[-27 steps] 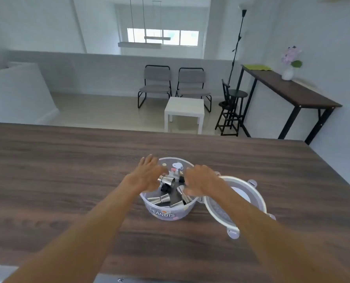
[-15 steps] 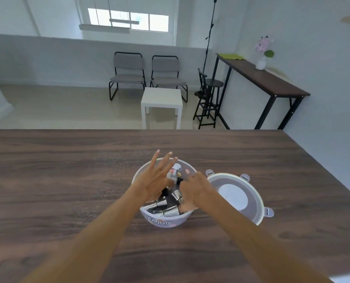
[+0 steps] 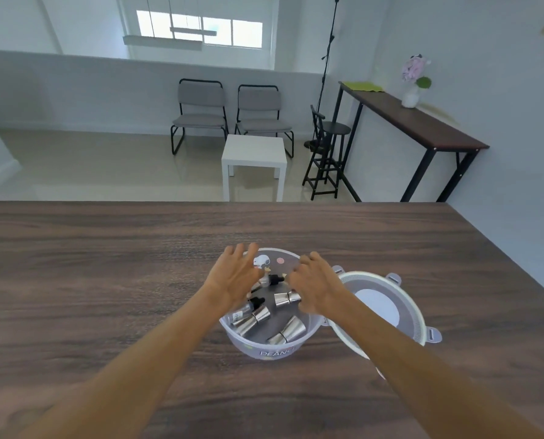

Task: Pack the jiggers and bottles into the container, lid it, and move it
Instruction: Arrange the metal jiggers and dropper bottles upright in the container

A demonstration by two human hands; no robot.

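A round translucent white container [image 3: 264, 350] with a cartoon print stands on the dark wooden table [image 3: 105, 280]. Inside it lie several steel jiggers [image 3: 288, 298] and small dropper bottles [image 3: 272, 279] with black caps. My left hand [image 3: 232, 277] hovers over the container's left rim, fingers spread, holding nothing. Over the right rim my right hand [image 3: 315, 285] has its fingers curled downward and apart, with nothing seen in it. The round lid [image 3: 381, 307], white with grey clips, lies flat on the table just right of the container, partly under my right forearm.
The table's far edge [image 3: 264, 202] runs across the middle of the view and its right edge slants down at the right. Beyond are two chairs, a small white side table [image 3: 254, 153], a black stool and a wall console with a flower vase.
Both hands have lifted out of the container and spread apart toward its rims. The jiggers and bottles inside now lie uncovered. The head camera has also shifted.
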